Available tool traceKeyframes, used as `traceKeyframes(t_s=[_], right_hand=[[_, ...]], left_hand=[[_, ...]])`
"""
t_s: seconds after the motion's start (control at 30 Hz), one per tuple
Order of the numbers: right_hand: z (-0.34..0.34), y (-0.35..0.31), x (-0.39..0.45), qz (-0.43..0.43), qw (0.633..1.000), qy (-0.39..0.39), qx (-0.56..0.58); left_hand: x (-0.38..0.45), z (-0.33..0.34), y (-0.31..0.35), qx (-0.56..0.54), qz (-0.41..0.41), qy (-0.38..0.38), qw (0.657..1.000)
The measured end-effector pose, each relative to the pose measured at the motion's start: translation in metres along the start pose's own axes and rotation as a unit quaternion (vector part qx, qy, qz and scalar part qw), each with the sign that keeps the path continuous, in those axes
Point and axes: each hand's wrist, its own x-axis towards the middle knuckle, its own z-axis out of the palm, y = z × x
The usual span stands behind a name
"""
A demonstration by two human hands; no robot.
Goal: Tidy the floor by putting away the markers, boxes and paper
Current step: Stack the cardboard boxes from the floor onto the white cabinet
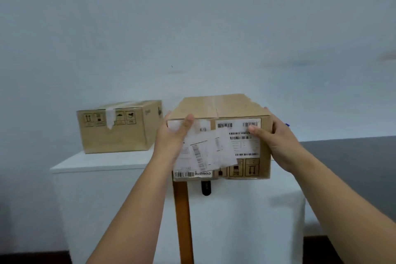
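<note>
Box (220,137), labelled end facing the camera, long axis running away, gripped by both hands.

Both hands held a labelled box (220,135) by its ends, the left hand (173,135) with its thumb over the top front edge, the right hand (276,141) with its thumb on the front label. The box sat above the front edge of a white cabinet (102,163). A second box (119,126) rested on the cabinet, left of the held box and apart from it. A brown strip (183,221) hung below the held box, beside a small black object (206,187).
</note>
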Motion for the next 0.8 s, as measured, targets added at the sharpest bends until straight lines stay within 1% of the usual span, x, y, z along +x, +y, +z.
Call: traceKeyframes(t_s=[0.03, 0.1, 0.17, 0.2, 0.27, 0.33, 0.43, 0.47, 0.53, 0.57, 0.63, 0.7, 0.8], right_hand=[[0.009, 0.004, 0.01, 0.006, 1.0, 0.015, 0.011], [0.028, 0.016, 0.028, 0.019, 0.999, 0.031, -0.008], [0.042, 0.039, 0.043, 0.043, 0.998, 0.027, -0.032], [0.048, 0.052, 0.049, 0.06, 0.997, 0.022, -0.045], [0.056, 0.077, 0.059, 0.096, 0.991, 0.008, -0.099], [0.064, 0.094, 0.07, 0.123, 0.98, 0.007, -0.158], [0.078, 0.103, 0.091, 0.134, 0.967, 0.019, -0.216], [0.083, 0.104, 0.098, 0.139, 0.964, 0.022, -0.227], [0.092, 0.107, 0.11, 0.14, 0.958, 0.032, -0.249], [0.095, 0.11, 0.114, 0.138, 0.956, 0.04, -0.256], [0.099, 0.115, 0.12, 0.138, 0.953, 0.063, -0.261], [0.102, 0.121, 0.124, 0.134, 0.948, 0.08, -0.277], [0.1, 0.13, 0.131, 0.129, 0.946, 0.102, -0.28]], left_hand=[[0.004, -0.01, -0.004, 0.027, 0.018, -0.019, 0.999], [0.012, -0.028, -0.014, 0.091, 0.037, -0.041, 0.994], [0.023, -0.045, -0.031, 0.132, 0.027, -0.032, 0.99], [0.029, -0.051, -0.04, 0.146, 0.016, -0.005, 0.989], [0.039, -0.06, -0.058, 0.187, 0.003, 0.081, 0.979], [0.049, -0.068, -0.07, 0.265, 0.027, 0.141, 0.953], [0.064, -0.083, -0.078, 0.361, 0.077, 0.162, 0.915], [0.07, -0.087, -0.081, 0.402, 0.077, 0.17, 0.897], [0.082, -0.095, -0.087, 0.471, 0.034, 0.183, 0.862], [0.088, -0.098, -0.09, 0.488, 0.002, 0.18, 0.854], [0.099, -0.104, -0.097, 0.499, -0.055, 0.155, 0.851], [0.108, -0.108, -0.103, 0.495, -0.094, 0.131, 0.854], [0.115, -0.107, -0.113, 0.49, -0.097, 0.12, 0.858]])
